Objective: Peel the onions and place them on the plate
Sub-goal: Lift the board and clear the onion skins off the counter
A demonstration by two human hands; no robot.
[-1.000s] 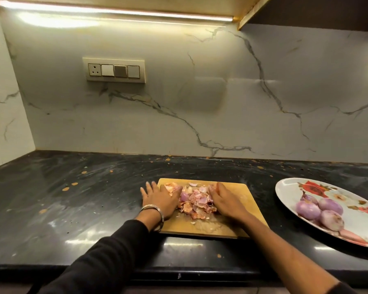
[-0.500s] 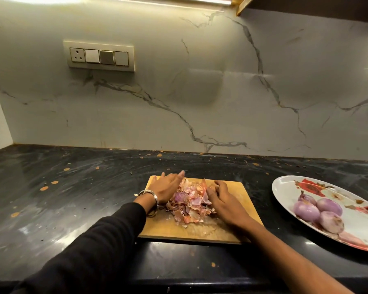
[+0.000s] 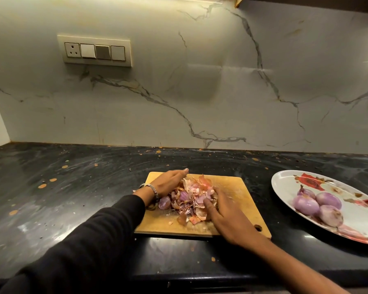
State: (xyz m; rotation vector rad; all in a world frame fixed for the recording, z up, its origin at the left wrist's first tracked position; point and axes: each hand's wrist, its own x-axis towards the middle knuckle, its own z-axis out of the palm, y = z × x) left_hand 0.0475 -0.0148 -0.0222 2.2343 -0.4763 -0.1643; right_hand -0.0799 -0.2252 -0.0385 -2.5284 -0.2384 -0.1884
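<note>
Presently, item: onion peelings, one loose heap, centre of wooden chopping board. Papery, very light, brittle; likely to scatter or cling if squeezed, so best cupped from both flanks.
Left hand: fingers straight, edge pressed to heap's left side. Right hand: fingers extended, pushing in from the right; neither grips anything.
Peeled onions: four, smooth and probably slippery, grouped on floral plate, well right of board.
Open room: dark countertop left of board; front edge near, peels may spill over.
</note>
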